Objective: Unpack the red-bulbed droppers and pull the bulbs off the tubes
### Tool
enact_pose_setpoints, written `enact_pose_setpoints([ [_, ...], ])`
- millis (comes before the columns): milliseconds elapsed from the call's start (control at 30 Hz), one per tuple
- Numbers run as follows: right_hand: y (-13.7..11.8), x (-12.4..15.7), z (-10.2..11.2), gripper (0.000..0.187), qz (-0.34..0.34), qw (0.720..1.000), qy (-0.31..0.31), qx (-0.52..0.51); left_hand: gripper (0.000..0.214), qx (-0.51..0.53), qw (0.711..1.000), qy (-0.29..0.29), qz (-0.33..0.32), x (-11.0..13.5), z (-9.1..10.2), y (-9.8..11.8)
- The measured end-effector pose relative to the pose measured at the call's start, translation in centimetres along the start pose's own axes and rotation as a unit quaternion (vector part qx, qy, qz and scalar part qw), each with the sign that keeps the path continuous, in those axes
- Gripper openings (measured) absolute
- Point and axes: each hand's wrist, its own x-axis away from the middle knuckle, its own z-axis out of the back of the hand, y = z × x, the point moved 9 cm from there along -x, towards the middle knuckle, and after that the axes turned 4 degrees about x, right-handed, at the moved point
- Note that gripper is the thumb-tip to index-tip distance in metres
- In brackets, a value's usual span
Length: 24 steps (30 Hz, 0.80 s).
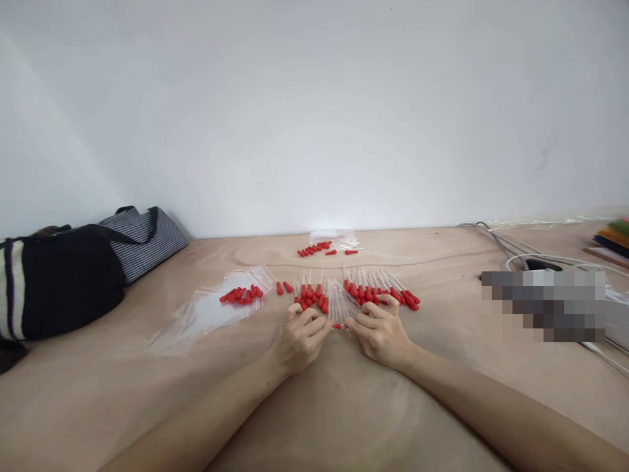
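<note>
My left hand (302, 335) is closed in a pinch on a red rubber dropper bulb (337, 326). Facing it, my right hand (382, 333) pinches a thin clear dropper tube, mostly hidden by the fingers, whose end meets the bulb's open end. How far the tube sits inside the bulb I cannot tell. Just beyond my fingertips lies a fan of bare clear tubes (338, 298). Droppers with red bulbs (369, 294) lie in a row past my right hand. Another group of red-bulbed droppers (307, 295) lies past my left hand.
Loose red bulbs (240, 295) rest on clear zip bags (206, 311) at left. More bulbs (314, 249) and a plastic bag (334, 236) lie near the wall. A black bag (69, 282) and striped bag (142, 239) stand far left; cables (501, 242) and a blurred-out object (545, 305) lie right.
</note>
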Motion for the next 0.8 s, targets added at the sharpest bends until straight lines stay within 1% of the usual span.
enact_pose_setpoints([
  [100,1.2,0.3,0.2,0.016,-0.040,0.999,0.003,0.002,0.015,-0.009,0.998,0.013,0.058,0.7,0.5,-1.8],
  [167,1.5,0.4,0.0,0.019,-0.049,0.999,-0.008,0.009,0.014,0.012,0.997,0.015,0.081,1.0,0.5,-2.7],
  [267,1.8,0.4,-0.7,0.029,-0.060,0.997,-0.038,0.021,0.015,0.065,0.991,0.024,0.118,1.3,0.4,-4.0],
  [367,2.1,0.7,-1.1,0.039,-0.074,0.996,-0.048,0.017,0.020,0.080,0.978,0.046,0.185,1.8,0.9,-6.6],
  [467,2.1,0.8,-1.3,0.040,-0.065,0.997,-0.029,-0.011,0.023,0.028,0.965,0.068,0.254,3.1,2.4,-10.1],
  [533,2.3,0.7,-1.2,0.036,-0.065,0.998,-0.006,-0.025,0.024,-0.021,0.952,0.062,0.298,4.2,3.2,-12.4],
  [600,2.7,0.3,-1.3,0.028,-0.078,0.996,0.014,-0.030,0.024,-0.053,0.939,0.043,0.338,5.4,3.6,-14.4],
  [700,3.6,-0.8,-1.9,0.020,-0.114,0.993,0.013,-0.017,0.021,-0.083,0.917,0.019,0.391,6.7,4.0,-16.4],
  [800,4.4,-2.2,-3.1,0.019,-0.156,0.987,-0.019,0.041,0.018,-0.128,0.889,-0.007,0.439,7.5,4.2,-17.6],
])
